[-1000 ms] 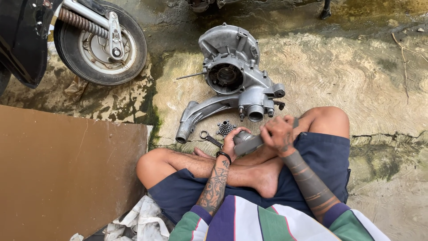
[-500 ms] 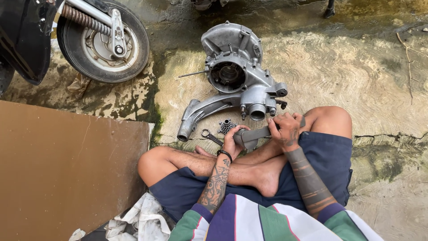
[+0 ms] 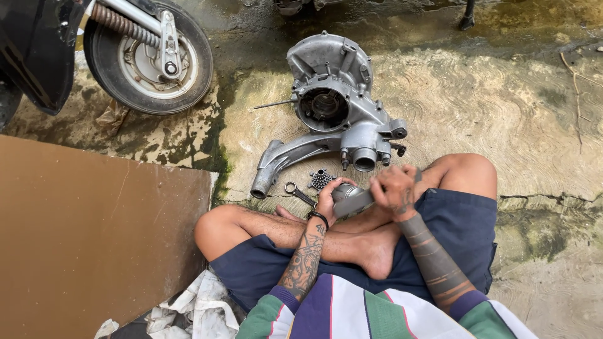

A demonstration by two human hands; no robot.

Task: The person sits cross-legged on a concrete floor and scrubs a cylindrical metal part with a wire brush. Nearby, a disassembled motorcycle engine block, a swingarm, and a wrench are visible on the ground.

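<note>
I sit cross-legged on the ground. My left hand (image 3: 331,198) grips the near end of a grey metal cylinder part (image 3: 352,201) held over my legs. My right hand (image 3: 394,188) is closed over its other end, fingers curled on top. Just beyond my hands lies a grey engine casing (image 3: 336,116) with a long arm reaching left. A small dark gear (image 3: 321,180) and a wrench (image 3: 299,193) lie on the ground between the casing and my left hand.
A scooter wheel (image 3: 149,59) with dark bodywork stands at the upper left. A brown board (image 3: 88,232) covers the ground on my left. White rags (image 3: 188,311) lie by my left thigh. The concrete is wet and mossy.
Both hands stay on the metal part and shift slightly right and down over my legs. The view has drifted a little.
</note>
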